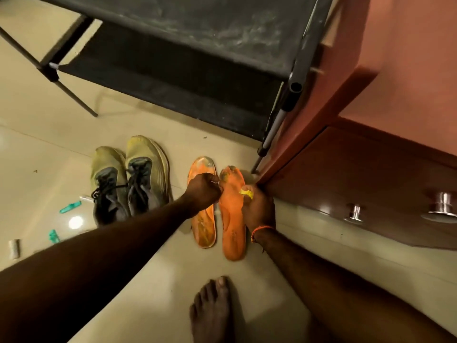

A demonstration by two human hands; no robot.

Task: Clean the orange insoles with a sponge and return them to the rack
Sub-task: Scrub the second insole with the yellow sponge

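Scrub step — right hand (258,209) pinching sponge (247,193) on insole (232,219) at 5 o'clock; left hand (202,190) pinches its toe edge. Next — scrub toe grime.

insoles (217,209) side by side on floor (49,149), shoes (128,181) left, rack (185,45) behind

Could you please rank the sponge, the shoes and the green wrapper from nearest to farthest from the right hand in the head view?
1. Sponge: in the right hand itself.
2. Shoes: on the floor, to its left.
3. Green wrapper: farther left, beyond the shoes.
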